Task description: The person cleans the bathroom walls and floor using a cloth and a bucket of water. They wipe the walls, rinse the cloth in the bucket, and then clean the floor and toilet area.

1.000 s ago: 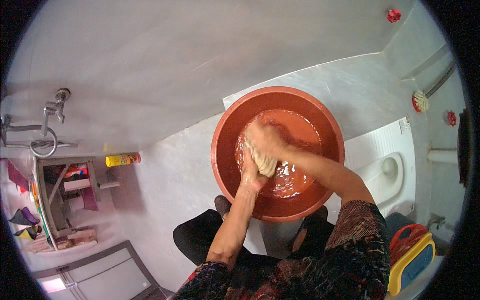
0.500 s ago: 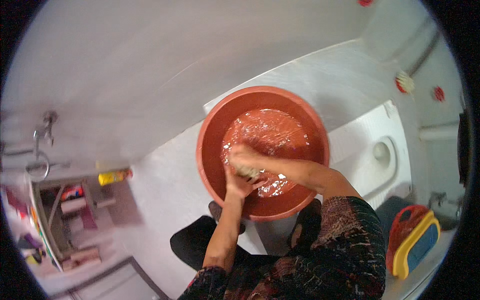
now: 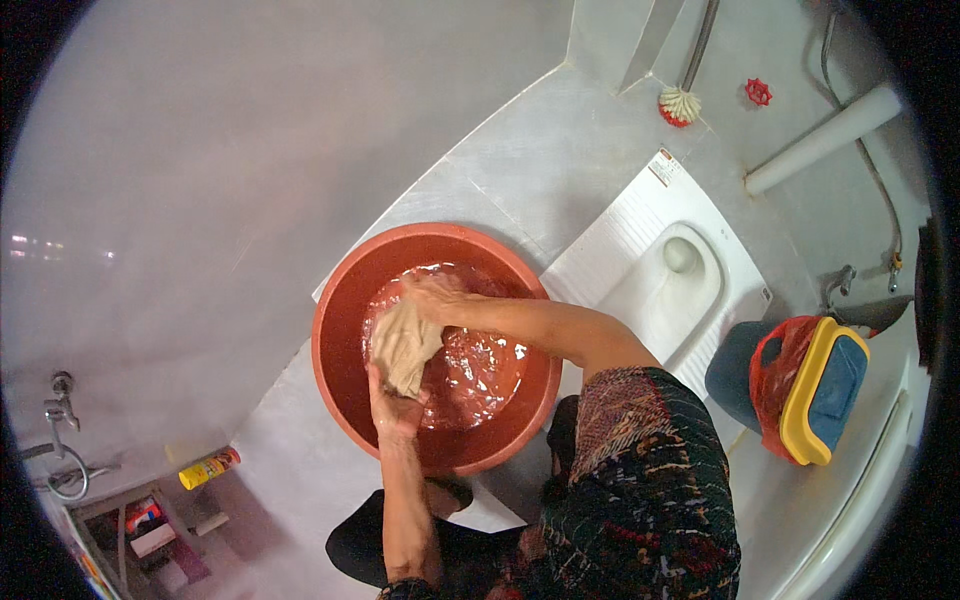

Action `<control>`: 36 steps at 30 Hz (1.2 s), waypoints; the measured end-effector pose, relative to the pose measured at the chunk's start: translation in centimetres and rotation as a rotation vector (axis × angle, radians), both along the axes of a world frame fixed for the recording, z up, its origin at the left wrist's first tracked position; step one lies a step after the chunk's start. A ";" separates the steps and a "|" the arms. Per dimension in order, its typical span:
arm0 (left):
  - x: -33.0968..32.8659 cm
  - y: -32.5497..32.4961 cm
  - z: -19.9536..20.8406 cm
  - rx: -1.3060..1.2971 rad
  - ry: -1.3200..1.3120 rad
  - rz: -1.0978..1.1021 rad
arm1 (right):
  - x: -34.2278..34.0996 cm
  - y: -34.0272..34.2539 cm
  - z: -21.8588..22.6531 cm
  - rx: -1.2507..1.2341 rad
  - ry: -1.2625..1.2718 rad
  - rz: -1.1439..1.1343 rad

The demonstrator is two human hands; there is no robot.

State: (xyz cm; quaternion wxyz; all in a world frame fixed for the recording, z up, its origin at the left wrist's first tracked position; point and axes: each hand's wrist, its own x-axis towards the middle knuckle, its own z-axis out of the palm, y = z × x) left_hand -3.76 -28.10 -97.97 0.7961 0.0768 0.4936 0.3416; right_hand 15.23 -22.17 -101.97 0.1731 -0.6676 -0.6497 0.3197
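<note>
A white squat toilet (image 3: pixel 660 270) lies between a yellow-rimmed bin (image 3: pixel 812 393) and a red-and-cream mop (image 3: pixel 681 104).

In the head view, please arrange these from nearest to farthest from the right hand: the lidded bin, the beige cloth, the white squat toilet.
From the right hand:
1. beige cloth: touching it, within the basin
2. white squat toilet: right of the basin
3. lidded bin: farther right, lower in the picture
</note>
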 end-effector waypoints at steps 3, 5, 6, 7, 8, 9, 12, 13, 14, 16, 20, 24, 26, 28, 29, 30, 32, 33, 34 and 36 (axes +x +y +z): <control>-2.6 -0.3 -4.4 -0.066 0.251 -0.023 | 0.6 -1.8 -4.4 0.067 -0.288 0.013; -3.5 -1.0 -5.1 -0.109 0.238 -0.133 | -2.1 -2.3 -3.2 0.065 -0.321 0.058; -4.0 -1.2 -5.3 -0.137 0.205 -0.157 | -3.8 -2.9 -2.7 0.065 -0.338 0.080; -2.9 -1.6 -5.9 -0.182 0.156 -0.234 | -4.4 -4.7 -6.7 0.338 -0.449 0.153; -2.8 -2.0 -6.3 -0.224 0.121 -0.283 | -4.5 -4.6 -8.3 0.334 -0.470 0.295; -2.5 -2.0 -6.4 -0.220 0.173 -0.281 | -4.3 -4.6 -9.8 0.328 -0.484 0.434; -4.0 -2.6 -5.3 -0.189 0.349 -0.182 | -3.0 -1.3 -5.8 -0.058 -0.344 0.534; -4.7 -2.2 -5.9 -0.182 0.358 -0.178 | -2.0 -1.0 -5.5 0.111 -0.383 0.259; -5.5 -2.1 -6.4 -0.163 0.296 -0.158 | -1.1 -0.8 -5.1 0.282 -0.416 -0.018; -5.5 -1.6 -6.2 -0.124 0.167 -0.125 | -0.7 -1.4 -2.4 0.033 -0.301 0.005; 0.1 -0.9 -3.2 -0.340 0.094 -0.201 | -2.8 -2.7 -4.3 -0.369 0.278 0.170; -0.5 0.5 -3.8 -0.179 -0.076 -0.177 | -3.6 -2.8 2.8 -0.091 0.512 0.560; -2.2 1.5 -5.5 -0.221 -0.119 -0.055 | -3.9 -3.4 7.6 0.107 0.600 0.751; -2.7 2.1 -5.1 -0.295 -0.148 0.117 | -2.7 -3.1 11.0 -0.016 0.834 0.568; -2.7 2.3 -5.1 -0.168 -0.166 0.058 | -2.7 -2.7 10.7 -0.015 0.837 0.423; -2.8 2.9 -5.0 -0.038 -0.183 -0.001 | -2.7 -2.4 10.6 -0.008 0.846 0.278; -0.8 2.5 -3.5 0.129 -0.179 -0.058 | -3.6 -1.1 6.6 0.120 0.624 -0.122; 1.6 1.9 0.5 0.185 -0.148 -0.025 | -3.5 -1.4 6.1 0.144 0.652 -0.174; 3.5 1.5 4.0 0.250 -0.115 0.013 | -3.8 -1.4 6.4 0.012 0.775 -0.184; 5.7 0.7 7.9 0.201 -0.131 0.012 | -3.5 -1.9 7.8 -0.266 1.002 -0.214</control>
